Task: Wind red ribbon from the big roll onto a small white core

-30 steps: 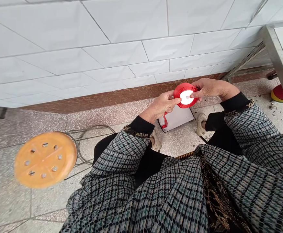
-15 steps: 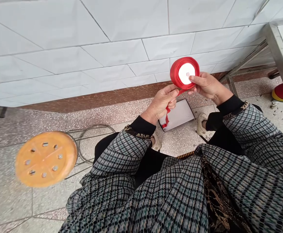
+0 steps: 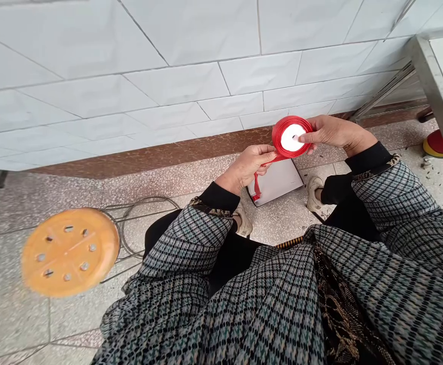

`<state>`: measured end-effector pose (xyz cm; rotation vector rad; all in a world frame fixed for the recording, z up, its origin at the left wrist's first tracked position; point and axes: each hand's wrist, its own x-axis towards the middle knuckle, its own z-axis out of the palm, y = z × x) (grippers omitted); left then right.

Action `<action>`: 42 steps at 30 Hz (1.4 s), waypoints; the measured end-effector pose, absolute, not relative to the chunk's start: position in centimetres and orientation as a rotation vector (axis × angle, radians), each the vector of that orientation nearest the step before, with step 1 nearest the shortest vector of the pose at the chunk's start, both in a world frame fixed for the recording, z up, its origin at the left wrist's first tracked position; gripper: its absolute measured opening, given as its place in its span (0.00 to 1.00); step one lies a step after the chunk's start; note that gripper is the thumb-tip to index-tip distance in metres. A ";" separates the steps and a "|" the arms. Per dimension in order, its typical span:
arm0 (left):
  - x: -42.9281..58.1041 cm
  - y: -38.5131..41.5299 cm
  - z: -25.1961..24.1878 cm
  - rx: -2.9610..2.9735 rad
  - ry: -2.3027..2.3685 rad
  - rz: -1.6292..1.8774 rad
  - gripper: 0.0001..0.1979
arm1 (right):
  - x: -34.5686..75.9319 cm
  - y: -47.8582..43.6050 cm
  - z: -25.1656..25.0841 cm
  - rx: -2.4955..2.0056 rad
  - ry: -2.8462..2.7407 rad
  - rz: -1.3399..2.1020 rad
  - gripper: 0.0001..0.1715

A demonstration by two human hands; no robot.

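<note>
The right hand grips a red ribbon spool held up in front of the tiled wall, thumb across its white hub. The left hand pinches the loose ribbon end, which hangs down over a white box on the floor. An orange stool stands at near left. A steel counter edges the right.
</note>
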<state>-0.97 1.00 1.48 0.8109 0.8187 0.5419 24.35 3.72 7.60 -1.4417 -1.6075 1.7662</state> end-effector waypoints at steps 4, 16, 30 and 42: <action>-1.2 1.2 1.6 0.774 0.798 0.527 0.15 | 24.3 3.8 7.6 -1.457 -1.686 1.811 0.15; -0.6 0.7 2.9 0.788 0.776 0.577 0.15 | 23.9 3.7 7.8 -1.470 -1.668 1.864 0.11; 0.2 0.4 2.9 0.660 0.785 0.842 0.17 | 20.0 1.8 4.5 -1.222 -1.112 1.737 0.32; -1.2 0.9 2.8 0.856 0.716 0.523 0.25 | 23.6 2.2 8.5 -1.414 -1.600 1.721 0.17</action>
